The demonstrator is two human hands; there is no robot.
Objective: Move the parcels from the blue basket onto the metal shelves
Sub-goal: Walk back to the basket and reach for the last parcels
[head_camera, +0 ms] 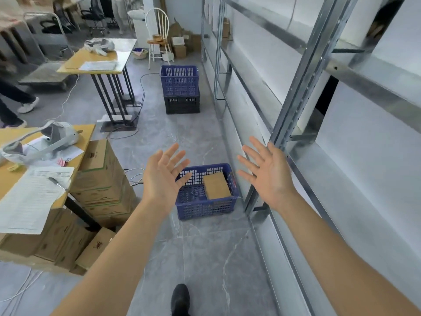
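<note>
A blue basket (206,207) stands on the grey floor beside the metal shelves (303,87) that run along the right. One brown cardboard parcel (216,185) lies inside it, on the right half. My left hand (165,173) is held out above the basket's left rim, palm up, fingers spread, holding nothing. My right hand (267,173) is spread open to the right of the basket, close to a shelf upright, also with nothing in it. Both hands are well above the parcel.
Stacked cardboard boxes (100,179) and a wooden desk (45,160) with papers stand at the left. Further ahead a second blue crate (180,80) sits on a black crate (182,104). Cables cross the floor. A person's legs (13,99) show at far left.
</note>
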